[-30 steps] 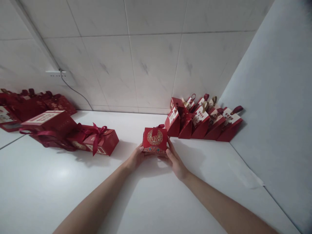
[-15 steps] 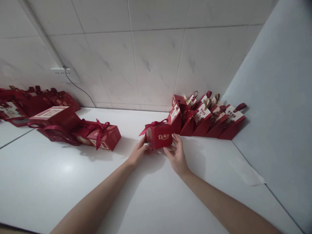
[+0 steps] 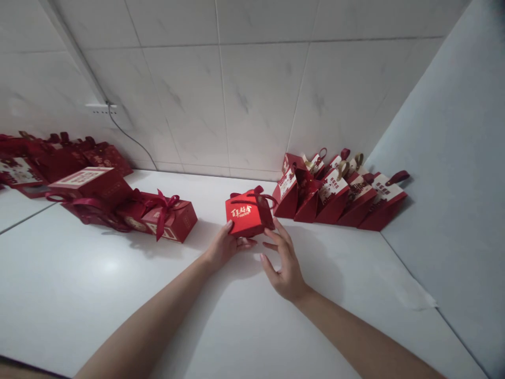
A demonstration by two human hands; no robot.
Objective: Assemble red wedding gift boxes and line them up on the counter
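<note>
A small red gift box point(image 3: 248, 215) with gold lettering and a dark red ribbon is tilted above the white table, its lettered face turned up. My left hand point(image 3: 224, 246) grips it from the lower left, thumb on the front edge and fingers underneath. My right hand point(image 3: 284, 263) is beside its right lower corner, fingers spread, the fingertips at or very near the box. Whether they touch it I cannot tell.
To the left, several ribboned red gift boxes point(image 3: 173, 218) sit in a row on the white table point(image 3: 221, 326), with more red boxes point(image 3: 106, 158) behind. Several red triangular boxes point(image 3: 331, 192) with ribbon loops stand at right by the tiled wall and a pale side panel point(image 3: 453, 173).
The gift box has been turned and tipped so its lettered face now points up and left. My right hand's fingers have loosened and spread apart. The camera view has shifted slightly.
</note>
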